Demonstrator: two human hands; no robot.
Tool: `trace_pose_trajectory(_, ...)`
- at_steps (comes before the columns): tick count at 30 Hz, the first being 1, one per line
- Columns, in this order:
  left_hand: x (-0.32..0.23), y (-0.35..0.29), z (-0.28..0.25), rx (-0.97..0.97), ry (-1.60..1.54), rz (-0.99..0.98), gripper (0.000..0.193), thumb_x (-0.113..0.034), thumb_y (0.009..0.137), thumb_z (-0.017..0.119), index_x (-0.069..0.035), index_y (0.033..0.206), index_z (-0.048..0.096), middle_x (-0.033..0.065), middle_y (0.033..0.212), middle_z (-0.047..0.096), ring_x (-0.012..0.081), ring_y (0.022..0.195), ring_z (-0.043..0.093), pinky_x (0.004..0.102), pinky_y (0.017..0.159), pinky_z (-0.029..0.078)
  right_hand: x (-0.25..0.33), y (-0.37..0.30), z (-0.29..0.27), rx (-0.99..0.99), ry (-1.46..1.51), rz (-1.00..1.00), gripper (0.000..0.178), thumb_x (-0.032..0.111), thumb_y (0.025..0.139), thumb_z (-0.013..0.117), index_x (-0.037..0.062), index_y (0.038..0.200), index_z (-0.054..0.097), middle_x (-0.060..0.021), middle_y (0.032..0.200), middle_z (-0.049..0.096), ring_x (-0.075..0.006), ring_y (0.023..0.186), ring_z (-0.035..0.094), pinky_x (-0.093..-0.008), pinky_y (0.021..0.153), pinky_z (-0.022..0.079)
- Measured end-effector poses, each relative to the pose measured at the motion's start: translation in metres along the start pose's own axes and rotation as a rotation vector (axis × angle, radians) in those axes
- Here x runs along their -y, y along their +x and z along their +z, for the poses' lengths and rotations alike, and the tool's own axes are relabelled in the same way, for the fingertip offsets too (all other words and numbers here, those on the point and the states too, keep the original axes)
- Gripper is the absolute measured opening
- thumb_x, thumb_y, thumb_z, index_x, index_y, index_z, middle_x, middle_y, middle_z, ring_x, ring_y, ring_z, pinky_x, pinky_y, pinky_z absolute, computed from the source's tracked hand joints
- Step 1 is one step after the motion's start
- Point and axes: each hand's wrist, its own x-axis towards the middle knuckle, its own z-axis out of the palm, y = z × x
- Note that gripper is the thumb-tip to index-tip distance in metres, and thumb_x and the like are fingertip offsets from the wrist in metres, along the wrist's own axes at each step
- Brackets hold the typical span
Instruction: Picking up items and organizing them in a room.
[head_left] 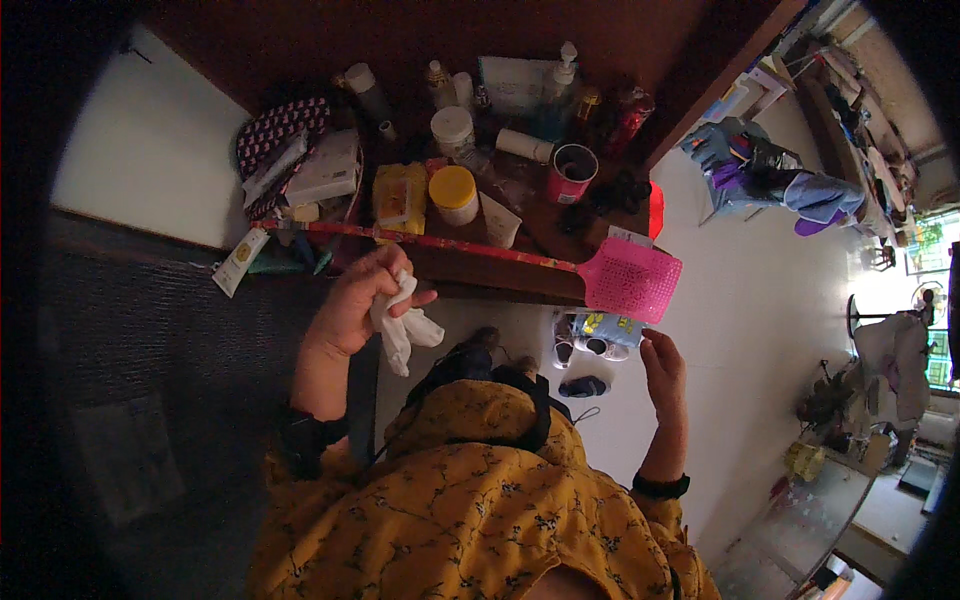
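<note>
My left hand (362, 302) is closed around a crumpled white tissue (405, 328), which hangs below its fingers. Just beyond it, a long fly swatter with a pink mesh head (632, 278) and a red patterned handle (450, 242) lies along the front edge of the wooden shelf (440, 268). Off to the right, my right hand (664, 374) is held over the floor below the swatter head, fingers loosely stretched and nothing visible in them. Behind the handle stand a white jar with a yellow lid (454, 194), a yellow packet (400, 198) and a white tube (498, 220).
Crowded on the shelf are a red can (572, 173), a pump bottle (558, 95), a white-lidded jar (453, 130) and a patterned pouch (280, 140). Shoes (583, 386) lie on the pale floor below. A chair heaped with clothes (770, 175) stands at the right.
</note>
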Motion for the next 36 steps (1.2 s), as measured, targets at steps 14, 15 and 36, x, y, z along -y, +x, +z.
trace_pose_trajectory(14,-0.005,0.0,-0.038,-0.083,-0.011,-0.033,0.015,-0.001,0.067,0.044,-0.01,0.079,0.044,-0.0002,0.076,0.041,0.0116,0.057,0.045,0.0415,0.086,0.045,0.059,0.062,0.038,0.01,-0.219,-0.227,0.031,0.022,0.084,0.057,0.0018,0.107,0.057,-0.0101,0.09,0.054,-0.018,0.08,0.053,-0.0296,0.071,0.044)
trace_pose_trajectory(15,-0.008,0.001,-0.042,-0.096,-0.015,-0.021,0.015,-0.001,0.067,0.044,-0.01,0.079,0.044,-0.0002,0.076,0.041,0.0116,0.057,0.045,0.0415,0.086,0.045,0.061,0.06,0.041,0.001,-0.213,-0.193,0.03,0.022,0.084,0.057,0.0019,0.106,0.057,-0.01,0.09,0.054,-0.0177,0.08,0.053,-0.0295,0.071,0.044)
trace_pose_trajectory(36,-0.089,0.195,-0.129,-0.683,0.145,0.721,0.023,-0.018,0.072,0.066,-0.003,0.086,0.058,0.0053,0.081,0.058,0.0143,0.071,0.054,0.0301,0.064,0.041,0.024,-0.012,0.023,-0.104,-0.014,0.113,0.029,0.014,0.086,0.055,0.0006,0.112,0.054,-0.0023,0.088,0.053,-0.0099,0.079,0.047,-0.0234,0.073,0.04)
